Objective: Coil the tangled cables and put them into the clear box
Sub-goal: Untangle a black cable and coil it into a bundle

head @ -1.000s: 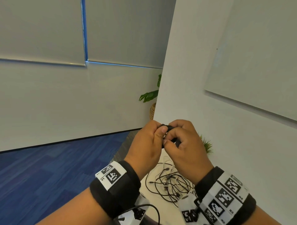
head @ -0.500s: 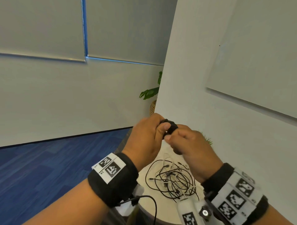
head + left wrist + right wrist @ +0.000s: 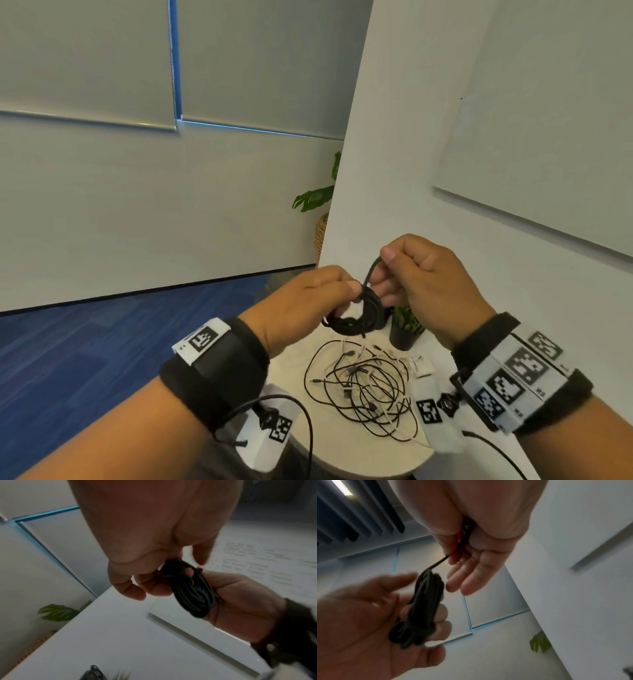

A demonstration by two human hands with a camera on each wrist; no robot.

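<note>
While both hands are raised above the round white table (image 3: 342, 455), the left hand (image 3: 301, 308) grips a black coiled cable (image 3: 359, 317), fingers curled round the bundle of loops. Right hand (image 3: 431, 284): thumb and forefinger pinch the loose end of the same cable, which runs up from the coil; the other fingers hang relaxed just beside the loops. Coil: several turns, held in the air between the two hands, well above the table. Tangled cables (image 3: 363, 387): black and white, heaped loosely on the tabletop below the hands. Small potted plant (image 3: 406, 329): upright on the table, beyond the tangle, near the white wall (image 3: 394, 137). Blue carpet (image 3: 85, 349) at left.
</note>
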